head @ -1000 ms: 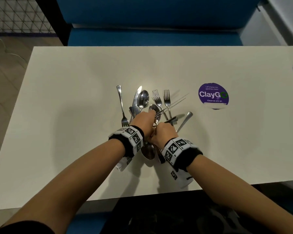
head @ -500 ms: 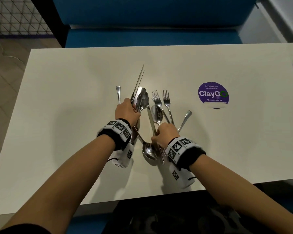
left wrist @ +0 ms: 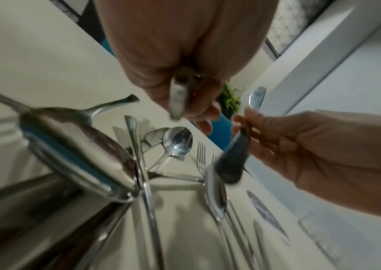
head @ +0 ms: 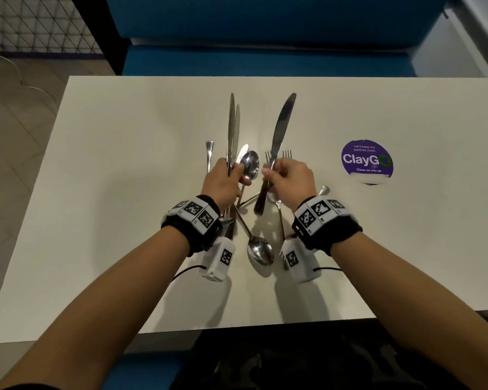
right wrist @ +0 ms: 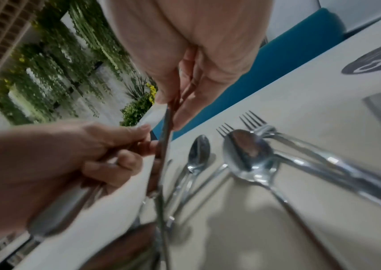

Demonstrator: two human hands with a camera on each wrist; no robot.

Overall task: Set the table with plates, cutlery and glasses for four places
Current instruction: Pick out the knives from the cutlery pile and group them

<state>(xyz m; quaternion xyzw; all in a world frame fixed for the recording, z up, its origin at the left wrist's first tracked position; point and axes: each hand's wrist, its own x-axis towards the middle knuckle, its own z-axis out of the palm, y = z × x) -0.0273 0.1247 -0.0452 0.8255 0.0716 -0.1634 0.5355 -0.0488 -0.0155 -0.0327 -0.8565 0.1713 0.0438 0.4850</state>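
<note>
My left hand (head: 233,177) grips two table knives (head: 231,128) by their handles, blades pointing away over the white table (head: 119,198). My right hand (head: 275,175) holds a third knife (head: 281,128) upright beside them; in the right wrist view its fingers (right wrist: 180,102) pinch this knife (right wrist: 167,146). In the left wrist view the held handles (left wrist: 178,98) stick out below my palm. Under both hands lies the loose cutlery: a spoon (head: 251,164), another spoon (head: 261,250), two forks (head: 268,156) and further handles, partly hidden by my wrists.
A round purple ClayGo sticker (head: 367,161) sits on the table to the right of the pile. A blue bench (head: 265,57) runs along the far edge. Tiled floor (head: 17,114) lies beyond the table's left edge. No plates or glasses show.
My right hand has drawn a knife out of the pile and raised it upright. My left hand has lifted its knives higher and a little to the right.
</note>
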